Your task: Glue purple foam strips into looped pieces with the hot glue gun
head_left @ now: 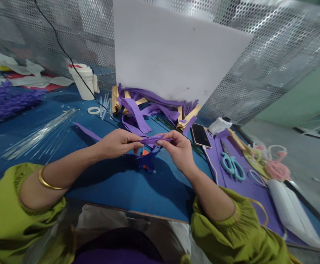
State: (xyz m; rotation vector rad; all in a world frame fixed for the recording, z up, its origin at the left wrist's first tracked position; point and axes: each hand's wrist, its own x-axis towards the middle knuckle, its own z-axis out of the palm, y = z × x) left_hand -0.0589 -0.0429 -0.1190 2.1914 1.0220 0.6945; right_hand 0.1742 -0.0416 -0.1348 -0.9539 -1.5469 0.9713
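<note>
A purple strip (153,139) is stretched between my two hands above the blue tabletop. My left hand (120,143) pinches one end of it, and a loose purple tail (87,131) runs out to the left behind that hand. At the other end, my right hand (176,146) grips the strip between thumb and fingers. Just below the strip stands a dark blue tape dispenser (146,161) with an orange part, half hidden by my fingers. More purple strips (138,115) lie in a loose heap beyond my hands.
Clear thin sticks (41,135) and purple flower sprigs (8,99) lie left. A white cup (83,80) stands near a tape ring (93,110). To the right are a phone (200,135) with a cable, blue-handled scissors (232,165) and a white pack (294,212). A white board (173,51) stands behind.
</note>
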